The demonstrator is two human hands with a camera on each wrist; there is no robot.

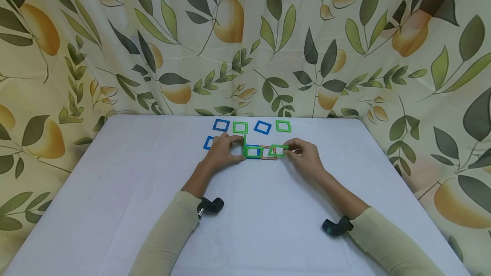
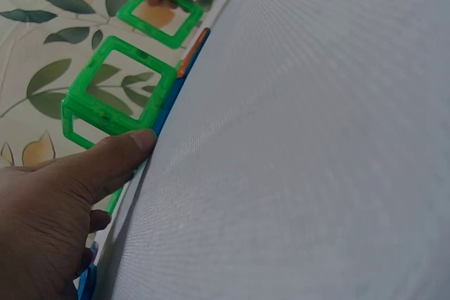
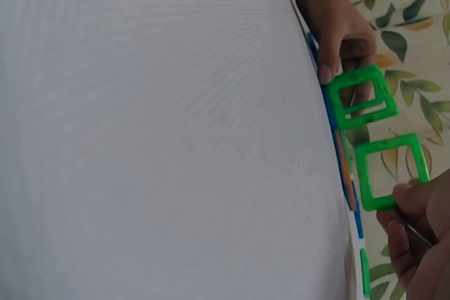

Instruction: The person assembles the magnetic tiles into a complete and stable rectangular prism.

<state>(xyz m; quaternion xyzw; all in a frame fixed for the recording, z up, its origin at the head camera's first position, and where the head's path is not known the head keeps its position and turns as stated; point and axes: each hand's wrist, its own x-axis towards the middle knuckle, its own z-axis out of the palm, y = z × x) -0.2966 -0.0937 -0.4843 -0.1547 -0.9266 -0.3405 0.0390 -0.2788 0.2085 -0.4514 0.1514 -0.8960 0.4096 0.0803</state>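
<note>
My left hand (image 1: 220, 152) holds an upright green square magnetic tile frame (image 1: 244, 146) by its edge, index finger at the top and thumb low down. Joined to it stands another green square tile (image 2: 158, 103), facing me, above a blue tile that lies flat on the table. Beside that blue tile lies an orange tile (image 1: 268, 159). My right hand (image 1: 307, 156) pinches a separate green square tile (image 3: 363, 173) between thumb and fingers. That tile is tilted, raised over the orange one and apart from the standing pair.
Behind the hands, a row of loose tiles lies flat: a blue tile (image 1: 220, 130), a green tile (image 1: 240, 132), another blue tile (image 1: 262, 132) and another green tile (image 1: 283, 131). One blue tile (image 1: 207, 143) is partly hidden by the left hand. A patterned curtain (image 1: 245, 76) hangs behind the white table (image 1: 245, 225).
</note>
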